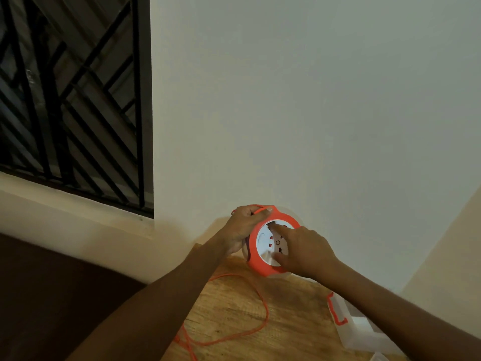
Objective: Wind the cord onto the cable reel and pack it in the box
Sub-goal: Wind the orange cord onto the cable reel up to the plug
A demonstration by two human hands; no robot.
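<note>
Both hands hold the reel (pixel 270 243) up above the far end of the table (pixel 286 321), close to the pale wall (pixel 312 100). Left hand (pixel 243 225) wraps the reel's upper-left rim, fingers curled closed over the orange edge, with a strand of cord (pixel 260 321) pinched under the thumb at the top of the rim. Right hand (pixel 303 252) comes at the reel from the right side: its forefinger is stretched out and pressed on the upper part of the white face, the thumb touches the lower part of that face, and the other fingers are folded behind the reel's right edge, so this hand is partly spread and grips nothing closed. Tilted, the reel shows its white socket face toward the camera, ringed by an orange band; a few dark turns show at its left edge, next to the left palm. Below the reel the orange cord hangs down and lies in a loose loop on the wooden table, running off toward the table's near edge. Right of the reel and lower, under the right forearm, a clear box (pixel 361 332) with an orange latch sits on the table, well apart from the reel. Left of the reel, beyond the left arm, a dark barred window (pixel 73 100) fills the wall.
</note>
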